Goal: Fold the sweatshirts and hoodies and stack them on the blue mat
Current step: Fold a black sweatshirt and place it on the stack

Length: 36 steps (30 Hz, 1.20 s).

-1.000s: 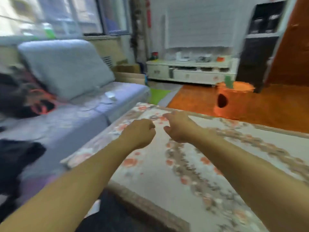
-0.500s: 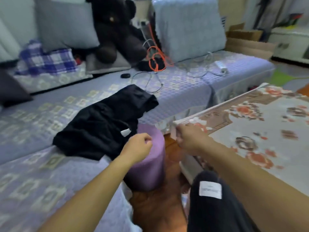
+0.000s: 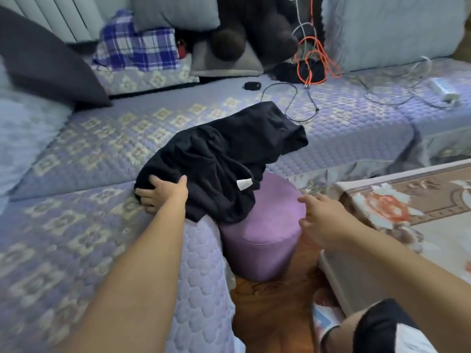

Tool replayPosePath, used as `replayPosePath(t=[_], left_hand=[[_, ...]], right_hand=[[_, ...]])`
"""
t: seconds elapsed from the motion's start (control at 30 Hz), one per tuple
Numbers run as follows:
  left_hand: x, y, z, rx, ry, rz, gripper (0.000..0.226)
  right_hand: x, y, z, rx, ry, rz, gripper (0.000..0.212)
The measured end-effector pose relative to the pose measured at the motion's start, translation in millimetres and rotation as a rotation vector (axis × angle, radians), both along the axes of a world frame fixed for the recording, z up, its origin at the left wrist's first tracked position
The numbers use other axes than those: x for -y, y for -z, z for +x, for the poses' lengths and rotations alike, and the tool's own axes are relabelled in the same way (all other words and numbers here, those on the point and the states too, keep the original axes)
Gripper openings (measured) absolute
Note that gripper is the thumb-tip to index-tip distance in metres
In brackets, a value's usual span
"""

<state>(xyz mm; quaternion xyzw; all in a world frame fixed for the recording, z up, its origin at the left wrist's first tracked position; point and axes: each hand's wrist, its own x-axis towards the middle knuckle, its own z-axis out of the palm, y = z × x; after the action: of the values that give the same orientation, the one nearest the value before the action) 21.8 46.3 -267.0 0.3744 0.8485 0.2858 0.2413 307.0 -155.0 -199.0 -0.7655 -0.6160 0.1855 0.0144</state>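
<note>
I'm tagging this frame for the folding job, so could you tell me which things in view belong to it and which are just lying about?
Part of the job:
- black sweatshirt, crumpled on the sofa edge and draped onto the stool
- left hand, gripping its near edge
- right hand, open, reaching toward it

Just lying about:
- purple stool
- orange cable
- plaid cloth
- dark plush toy

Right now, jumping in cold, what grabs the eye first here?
A crumpled black sweatshirt spills from the quilted purple sofa onto a round purple stool. The left hand grips its near-left edge, while the right hand hovers open beside the stool. Behind, an orange cable tangles against the cushions, and a floral rug lies at right.
</note>
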Motion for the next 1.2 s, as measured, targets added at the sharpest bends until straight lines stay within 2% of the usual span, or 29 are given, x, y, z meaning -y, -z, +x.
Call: replayPosePath(t=[0.07,0.13,0.17,0.27,0.33,0.4,0.47,0.5,0.53,0.6,0.63,0.67,0.7,0.73,0.8,0.87,0.93,1.0,1.07,1.13,1.2], left_hand=[[-5,-4,-6,0.017,0.033,0.000,0.065],[-4,-16,-8,0.150,0.106,0.042,0.061],[3,-26,-5,0.180,0.161,0.113,0.059],[38,-59,15,0.110,0.415,0.415,0.027],[75,-91,33,0.058,0.619,0.573,0.028],[113,-128,53,0.048,0.828,0.658,0.027],[148,-162,69,0.080,1.030,0.663,0.027],[163,-176,75,0.099,1.122,0.638,0.023],[172,-183,77,0.133,1.212,0.594,0.020],[182,-187,75,0.381,1.372,0.470,0.024],[184,-183,72,0.558,1.408,0.404,0.036],[184,-176,68,0.692,1.419,0.349,0.052],[182,-163,65,0.698,1.429,0.329,0.070],[180,-146,65,0.547,1.458,0.323,0.090],[179,-112,70,0.142,1.490,0.238,0.123],[178,-85,84,0.001,1.472,0.244,0.140],[166,-77,107,-0.036,1.412,0.429,0.146],[146,-84,128,-0.067,1.295,0.519,0.144],[126,-98,147,-0.076,1.255,0.412,0.126],[117,-116,171,-0.088,1.328,0.308,0.082],[114,-144,208,-0.068,1.398,0.312,0.035]], right_hand=[[2,-4,-1,-0.024,0.017,-0.002,0.060],[2,-10,-4,-0.050,0.017,0.032,0.060],[1,-14,-7,-0.073,0.011,0.053,0.061],[-1,-28,-17,-0.168,-0.013,0.133,0.071],[0,-38,-26,-0.263,-0.056,0.229,0.089],[3,-50,-34,-0.389,-0.085,0.300,0.117],[5,-58,-44,-0.500,-0.148,0.396,0.136],[7,-61,-46,-0.569,-0.162,0.469,0.138],[12,-62,-45,-0.680,-0.147,0.540,0.131],[27,-58,-34,-0.900,-0.012,0.640,0.087],[36,-55,-26,-0.908,0.090,0.665,0.062],[44,-51,-17,-0.838,0.188,0.683,0.044],[53,-46,-10,-0.762,0.256,0.685,0.032],[62,-42,-4,-0.724,0.278,0.688,0.024],[75,-42,1,-0.699,0.255,0.688,0.023],[86,-55,5,-0.720,0.230,0.674,0.026],[95,-82,17,-0.677,0.221,0.738,0.027],[104,-118,37,-0.638,0.242,0.876,0.023],[116,-160,61,-0.666,0.286,1.021,0.021],[132,-204,84,-0.687,0.314,1.165,0.017],[148,-246,106,-0.689,0.331,1.275,0.018]])
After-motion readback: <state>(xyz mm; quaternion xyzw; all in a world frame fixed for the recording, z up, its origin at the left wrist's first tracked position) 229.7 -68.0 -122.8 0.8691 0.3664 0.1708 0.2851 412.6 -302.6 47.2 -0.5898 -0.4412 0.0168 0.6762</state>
